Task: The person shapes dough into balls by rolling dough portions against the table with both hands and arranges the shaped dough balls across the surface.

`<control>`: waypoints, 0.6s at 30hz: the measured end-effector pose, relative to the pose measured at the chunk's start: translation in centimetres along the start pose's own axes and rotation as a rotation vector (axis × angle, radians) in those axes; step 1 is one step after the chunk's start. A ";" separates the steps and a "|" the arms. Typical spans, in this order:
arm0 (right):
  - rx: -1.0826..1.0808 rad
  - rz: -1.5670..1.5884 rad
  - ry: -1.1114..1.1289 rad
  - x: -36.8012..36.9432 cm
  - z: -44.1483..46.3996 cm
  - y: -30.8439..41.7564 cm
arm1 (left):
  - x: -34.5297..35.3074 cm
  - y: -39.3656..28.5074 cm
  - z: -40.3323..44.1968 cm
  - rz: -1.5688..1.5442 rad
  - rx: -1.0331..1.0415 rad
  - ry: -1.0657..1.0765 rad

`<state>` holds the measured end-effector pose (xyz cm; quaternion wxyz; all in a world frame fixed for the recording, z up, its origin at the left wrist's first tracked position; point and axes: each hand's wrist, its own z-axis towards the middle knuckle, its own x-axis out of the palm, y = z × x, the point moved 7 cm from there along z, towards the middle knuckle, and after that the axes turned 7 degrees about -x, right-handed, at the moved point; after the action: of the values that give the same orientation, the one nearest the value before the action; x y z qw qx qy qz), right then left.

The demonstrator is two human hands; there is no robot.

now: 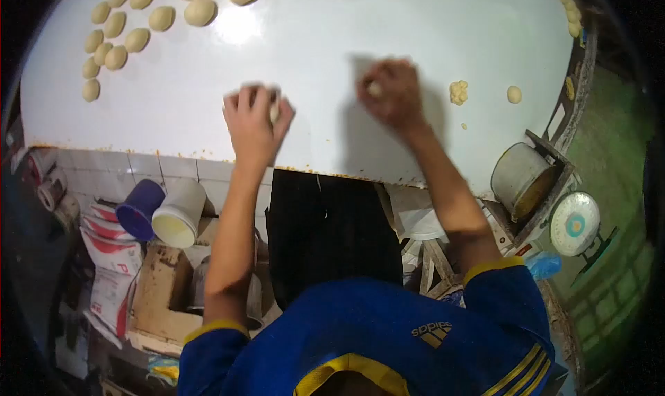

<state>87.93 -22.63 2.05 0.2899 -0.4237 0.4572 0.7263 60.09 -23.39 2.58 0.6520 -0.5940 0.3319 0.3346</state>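
Observation:
On the white table (312,70), my left hand (256,119) curls over a piece of dough (274,112), which shows between the thumb and fingers. My right hand (393,91) has its fingers closed round another dough piece (375,89) and looks slightly blurred, with a shadow beside it. To the right of that hand lie a lumpy bit of dough (458,92), a tiny scrap (463,126) and a smooth dough ball (514,94). Several round dough balls (161,18) are spread over the table's upper left.
More dough (573,13) lines the far right edge. Below the table's front edge are a purple container (140,209), a white bucket (179,216), a cardboard box (156,292) and bags (111,271). A metal pot (519,178) and a round scale (575,224) are at the right.

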 end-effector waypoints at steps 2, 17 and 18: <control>0.021 0.011 -0.094 -0.1 5.1 -0.3 | 0.9 -1.9 4.2 0.017 0.023 -0.102; 0.084 0.188 -0.085 2.1 4.0 3.4 | 3.9 -6.7 1.5 -0.102 0.000 -0.064; 0.030 0.231 -0.089 1.2 2.5 4.1 | 3.7 -6.7 -1.0 -0.120 0.017 -0.042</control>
<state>83.12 -21.99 3.26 0.2307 -0.3313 0.5002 0.7660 67.66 -24.73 3.17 0.6827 -0.6003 0.2844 0.3045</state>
